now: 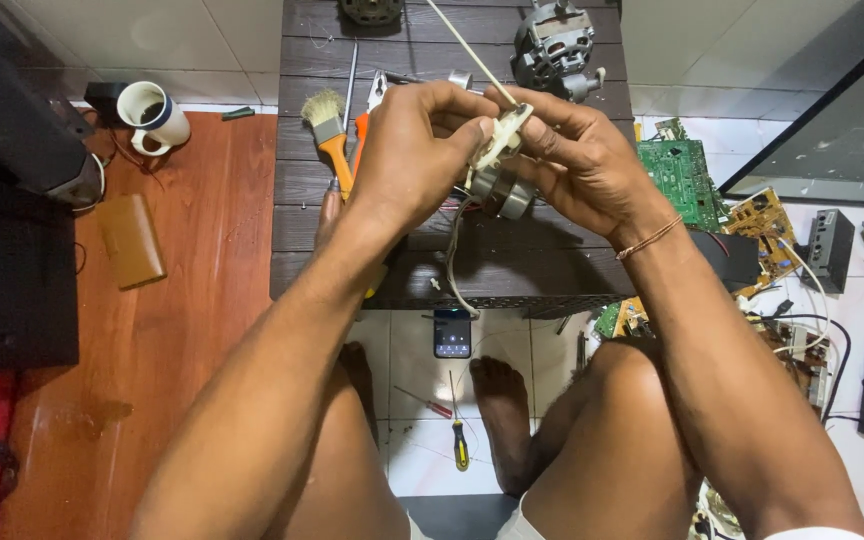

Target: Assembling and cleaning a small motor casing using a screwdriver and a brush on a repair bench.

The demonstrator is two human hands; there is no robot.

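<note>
Motor assembly [500, 180], upper centre of frame: your left hand [412, 150] and right hand [577, 160] both close on it from either side, its thin shaft [467, 50] slanting toward upper left, above the dark slatted table [297, 230].

Both hands, left hand [417, 150] and right hand [577, 155], hold a small motor [500, 175] above a slatted table [302, 230]. A brush [330, 125] lies left of them, a larger motor [552, 45] behind. Circuit boards [687, 175] sit right; a phone [452, 333] lies on the floor below.
</note>
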